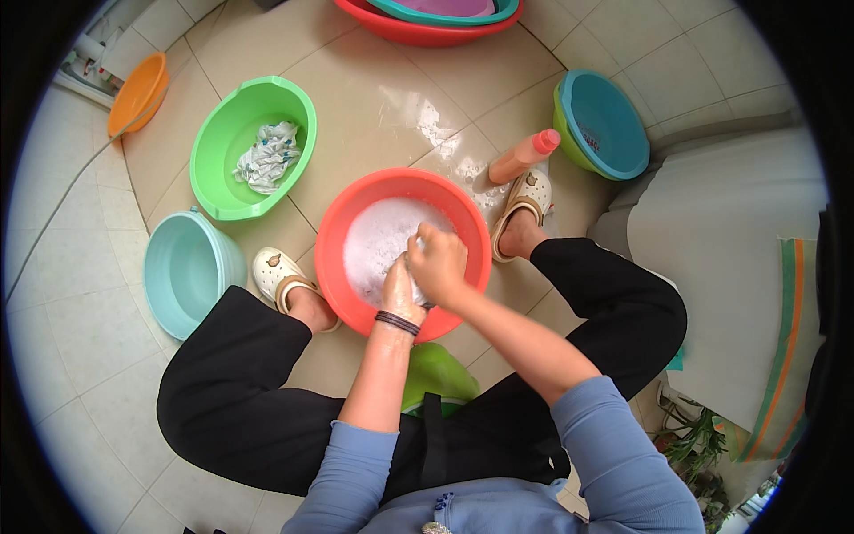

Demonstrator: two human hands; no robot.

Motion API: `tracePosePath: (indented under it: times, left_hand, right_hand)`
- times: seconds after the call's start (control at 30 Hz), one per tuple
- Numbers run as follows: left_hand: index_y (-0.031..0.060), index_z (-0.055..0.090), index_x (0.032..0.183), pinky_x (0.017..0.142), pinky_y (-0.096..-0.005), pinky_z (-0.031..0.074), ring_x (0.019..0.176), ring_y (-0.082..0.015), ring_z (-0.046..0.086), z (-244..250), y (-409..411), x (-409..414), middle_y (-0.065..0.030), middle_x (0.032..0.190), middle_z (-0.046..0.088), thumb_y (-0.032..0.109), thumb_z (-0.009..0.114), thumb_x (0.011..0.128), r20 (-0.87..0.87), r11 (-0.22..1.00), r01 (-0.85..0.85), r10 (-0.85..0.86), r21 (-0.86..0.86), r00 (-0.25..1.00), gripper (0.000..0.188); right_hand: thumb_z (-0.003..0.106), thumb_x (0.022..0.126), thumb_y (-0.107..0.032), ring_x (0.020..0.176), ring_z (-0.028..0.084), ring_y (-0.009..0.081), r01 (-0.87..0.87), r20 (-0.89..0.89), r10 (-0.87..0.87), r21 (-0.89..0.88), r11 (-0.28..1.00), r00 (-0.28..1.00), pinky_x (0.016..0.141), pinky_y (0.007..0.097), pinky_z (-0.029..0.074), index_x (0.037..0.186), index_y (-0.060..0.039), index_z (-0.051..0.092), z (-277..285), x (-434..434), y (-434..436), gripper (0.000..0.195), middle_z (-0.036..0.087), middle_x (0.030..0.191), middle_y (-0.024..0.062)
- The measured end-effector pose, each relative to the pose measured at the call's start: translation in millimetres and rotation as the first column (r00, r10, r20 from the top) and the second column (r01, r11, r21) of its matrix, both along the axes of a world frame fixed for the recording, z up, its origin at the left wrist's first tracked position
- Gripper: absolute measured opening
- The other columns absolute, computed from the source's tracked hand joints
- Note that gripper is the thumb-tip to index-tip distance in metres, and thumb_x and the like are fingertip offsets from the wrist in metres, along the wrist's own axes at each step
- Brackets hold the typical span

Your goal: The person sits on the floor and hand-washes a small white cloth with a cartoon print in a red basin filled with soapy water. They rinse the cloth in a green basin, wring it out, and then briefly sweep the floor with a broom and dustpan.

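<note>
A red plastic basin (329, 257) stands on the floor between my feet, with white suds and water (373, 233) in it. Over its right half my left hand (402, 287), wet and with a dark bracelet at the wrist, grips a light-coloured wet cloth (419, 294). My right hand (437, 260) is closed on the same cloth, against the left one. Most of the cloth is hidden by the fingers. Beyond the basin at the upper left, a crumpled white patterned cloth (267, 160) lies in a green basin (208, 180).
A pink bottle (520, 159) stands by my right shoe on wet floor tiles. A pale blue bucket (230, 257) is at the left, an orange basin (140, 93) behind it. Nested basins (604, 123) lean at the right wall; more (434, 30) are at the top. A power cord or hose (67, 193) runs left.
</note>
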State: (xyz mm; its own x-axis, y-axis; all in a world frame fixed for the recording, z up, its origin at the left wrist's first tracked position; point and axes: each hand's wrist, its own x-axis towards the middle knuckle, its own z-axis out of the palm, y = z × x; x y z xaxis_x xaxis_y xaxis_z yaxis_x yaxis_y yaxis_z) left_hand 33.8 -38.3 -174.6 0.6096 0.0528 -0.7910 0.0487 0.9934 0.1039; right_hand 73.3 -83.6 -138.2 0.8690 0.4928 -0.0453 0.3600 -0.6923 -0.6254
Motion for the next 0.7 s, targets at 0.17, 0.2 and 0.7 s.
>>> tracePosePath:
  times: [0.17, 0.2, 0.7]
  left_hand:
    - [0.0118, 0.054, 0.088, 0.059, -0.0288, 0.044, 0.070, -0.0111, 0.053, -23.8, 15.6, -27.6, -0.0014, 0.075, 0.054, 0.026, 0.048, 0.088, 0.172, 0.940, 0.008, -0.071, 0.341, 0.983, 0.015]
    - [0.0121, 0.054, 0.089, 0.061, -0.0293, 0.045, 0.072, -0.0126, 0.055, -0.2, 10.2, -11.4, -0.0017, 0.077, 0.055, 0.027, 0.047, 0.089, 0.028, 0.945, 0.039, -0.050, 0.326, 0.998, 0.016]
    - [0.0167, 0.038, 0.052, 0.043, -0.0255, 0.036, 0.038, -0.0127, 0.039, -26.1, 45.0, -26.4, 0.0007, 0.042, 0.040, 0.035, 0.050, 0.089, 0.181, 0.995, 0.096, -0.089, -0.027, 0.979, 0.043]
  right_hand:
    - [0.058, 0.067, -0.012, 0.056, 0.060, 0.0349, -0.387, 0.198, 0.355, 0.153, 0.909, 0.914, 0.047, 0.0441, 0.046, 0.068, 0.0010, 0.057, 17.2, -36.8, -6.1, 0.013, 0.055, 0.055, 0.0212]
    - [0.059, 0.067, -0.013, 0.053, 0.058, 0.0351, -0.217, 0.013, 0.217, 0.027, 0.976, 0.976, 0.047, 0.0441, 0.046, 0.069, -0.0006, 0.057, -7.2, -18.1, -6.1, 0.013, 0.055, 0.055, 0.0206]
    - [0.061, 0.069, -0.014, 0.049, 0.056, 0.0317, -0.346, 0.177, 0.308, 0.254, 0.903, 0.935, 0.046, 0.0424, 0.043, 0.065, -0.0065, 0.057, 43.0, -55.4, -11.5, 0.010, 0.051, 0.050, 0.0158]
